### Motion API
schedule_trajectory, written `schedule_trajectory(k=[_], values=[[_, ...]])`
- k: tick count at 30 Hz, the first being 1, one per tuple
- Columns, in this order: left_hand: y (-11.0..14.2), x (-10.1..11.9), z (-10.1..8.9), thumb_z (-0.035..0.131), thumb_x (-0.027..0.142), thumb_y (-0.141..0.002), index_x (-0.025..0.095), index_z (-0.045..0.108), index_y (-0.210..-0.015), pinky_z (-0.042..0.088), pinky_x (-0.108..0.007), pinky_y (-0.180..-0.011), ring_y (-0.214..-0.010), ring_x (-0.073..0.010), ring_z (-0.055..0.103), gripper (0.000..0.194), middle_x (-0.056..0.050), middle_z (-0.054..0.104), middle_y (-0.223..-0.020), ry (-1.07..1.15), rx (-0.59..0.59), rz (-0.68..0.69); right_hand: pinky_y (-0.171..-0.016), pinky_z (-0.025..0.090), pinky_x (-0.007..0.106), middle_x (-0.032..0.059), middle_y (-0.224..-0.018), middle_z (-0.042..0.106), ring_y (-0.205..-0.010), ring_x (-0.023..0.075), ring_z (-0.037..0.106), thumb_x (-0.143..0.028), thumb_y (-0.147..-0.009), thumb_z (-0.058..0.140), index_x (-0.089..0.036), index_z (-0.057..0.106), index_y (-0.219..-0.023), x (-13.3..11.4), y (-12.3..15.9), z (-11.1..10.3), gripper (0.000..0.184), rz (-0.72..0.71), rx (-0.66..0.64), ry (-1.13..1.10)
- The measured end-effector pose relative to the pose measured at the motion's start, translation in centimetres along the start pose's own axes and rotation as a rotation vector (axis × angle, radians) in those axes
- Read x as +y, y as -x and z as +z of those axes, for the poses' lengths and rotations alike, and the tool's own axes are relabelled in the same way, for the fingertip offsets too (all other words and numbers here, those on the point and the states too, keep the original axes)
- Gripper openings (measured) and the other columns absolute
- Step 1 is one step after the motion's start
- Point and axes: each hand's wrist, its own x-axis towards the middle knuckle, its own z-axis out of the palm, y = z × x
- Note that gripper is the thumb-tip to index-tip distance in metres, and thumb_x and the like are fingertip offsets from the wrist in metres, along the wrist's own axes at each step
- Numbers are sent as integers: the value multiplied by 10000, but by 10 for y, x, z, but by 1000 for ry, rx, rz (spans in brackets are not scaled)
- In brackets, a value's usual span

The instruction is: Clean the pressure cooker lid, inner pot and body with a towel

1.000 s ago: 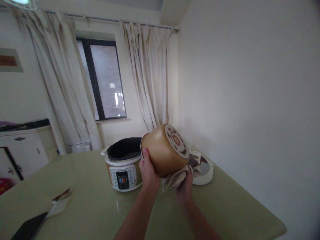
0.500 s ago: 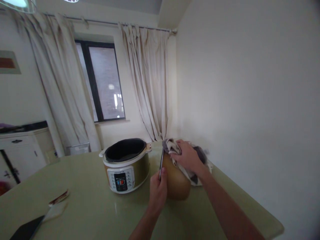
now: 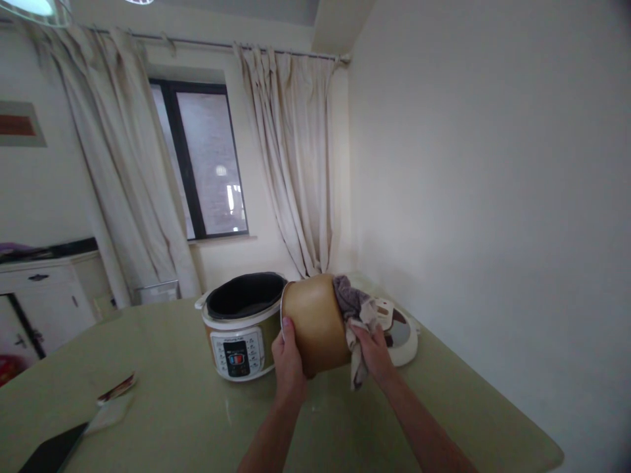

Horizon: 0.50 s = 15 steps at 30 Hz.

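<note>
A gold-brown inner pot point(image 3: 315, 322) is held tipped on its side above the table, its rim toward the left. My left hand point(image 3: 289, 358) grips that rim, thumb on the outer wall and the other fingers hidden inside. Bunched in my right hand point(image 3: 373, 351) is a grey and cream cloth point(image 3: 355, 309), pressed against the pot's base at the right. Close behind on the left stands a white and gold electric cooker point(image 3: 246, 335) without its lid, its dark inside showing. Partly covered by my right hand and the cloth, a white lid point(image 3: 405, 345) lies on the table.
The pale green table point(image 3: 172, 407) runs to a wall point(image 3: 483, 197) on the right. A dark-bladed spatula point(image 3: 59, 447) lies at the near left, beside a small reddish-brown and white item point(image 3: 117, 389). Curtains point(image 3: 296, 164) and a window point(image 3: 210, 164) are behind.
The pot has turned, and its base now points right. My right hand and the cloth have moved from the pot's upper side down to its base, uncovering the white lid.
</note>
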Motion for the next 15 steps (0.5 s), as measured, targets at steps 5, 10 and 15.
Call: schedule_trajectory(k=[5, 10, 15], values=[[2, -4, -11, 768, 733, -816, 178, 744, -1223, 581, -406, -899, -1035, -282, 745, 688, -148, 768, -1207, 19, -84, -97, -1174, 470, 556, 104, -1354, 722, -1272, 347, 663, -563, -826, 779, -290, 606, -1447, -20, -14, -7, 700, -187, -114, 60], [9, 16, -4, 797, 740, -778, 168, 754, -1222, 595, -407, -893, -1100, -305, 736, 726, -171, 752, -1282, 71, -88, -45, -1195, 398, 637, 157, -1295, 734, -1275, 387, 635, -664, -789, 722, -198, 643, -1380, -22, -58, -13, 757, -186, -2, 128], [-1, 28, 8, 791, 829, -708, 147, 772, -1136, 594, -389, -891, -1021, -291, 741, 805, -133, 788, -1113, 16, -151, 30, -1082, 500, 609, 154, -1315, 704, -1257, 373, 636, -565, -948, 593, -273, 608, -1451, 0, 29, 1, 581, -289, 136, 170]])
